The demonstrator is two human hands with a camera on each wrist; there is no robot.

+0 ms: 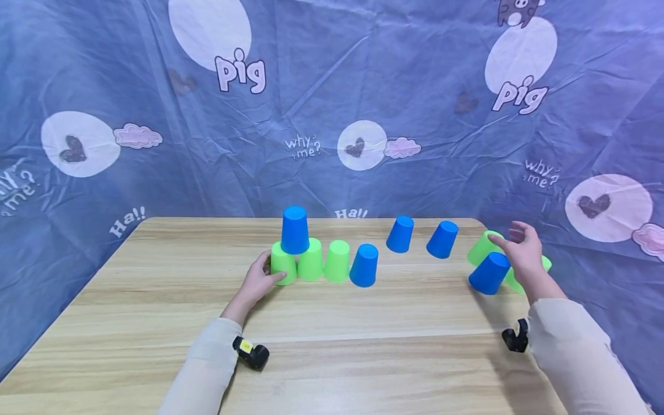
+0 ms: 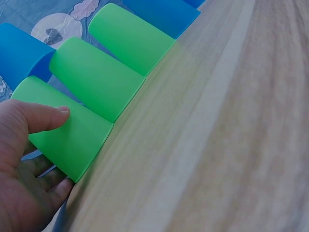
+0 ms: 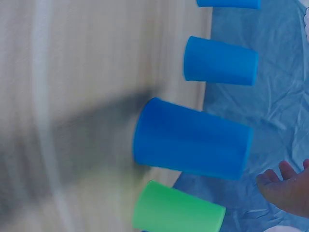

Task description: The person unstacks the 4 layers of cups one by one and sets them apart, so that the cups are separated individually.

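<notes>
In the head view my left hand holds the leftmost upside-down green cup, thumb across its front and fingers round its far side. Above it, a blue cup rests upside down across this cup and the neighbouring green cup. The left wrist view shows the thumb lying on the green wall. On the right, my right hand hovers over a blue cup and a green cup, fingers spread and holding nothing. In the right wrist view its fingers are apart from the blue cup.
Continuing the row are a third green cup and a blue cup. Two blue cups stand farther back, right of centre. Another green cup is partly behind my right wrist. A printed blue cloth hangs behind the wooden table.
</notes>
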